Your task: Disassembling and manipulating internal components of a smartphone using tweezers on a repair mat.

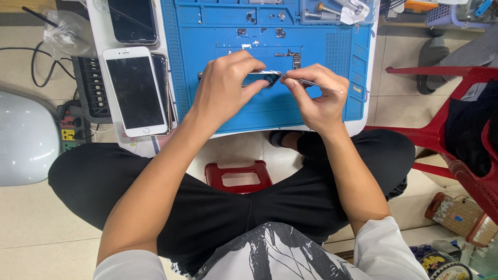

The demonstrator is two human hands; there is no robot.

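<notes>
Left grip [224, 85] clamped on dark phone part [262, 78], long axis running rightward toward right grip [316, 96] pinching thin metal tool [316, 84].

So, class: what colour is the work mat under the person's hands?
Bright blue, seen best in the head view: the work mat lies under both hands.

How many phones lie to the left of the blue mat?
3 at least: a white phone face up beside the blue mat; a dark phone above it near the table's top edge; a third phone's edge shows under the white one. More may be hidden.
</notes>
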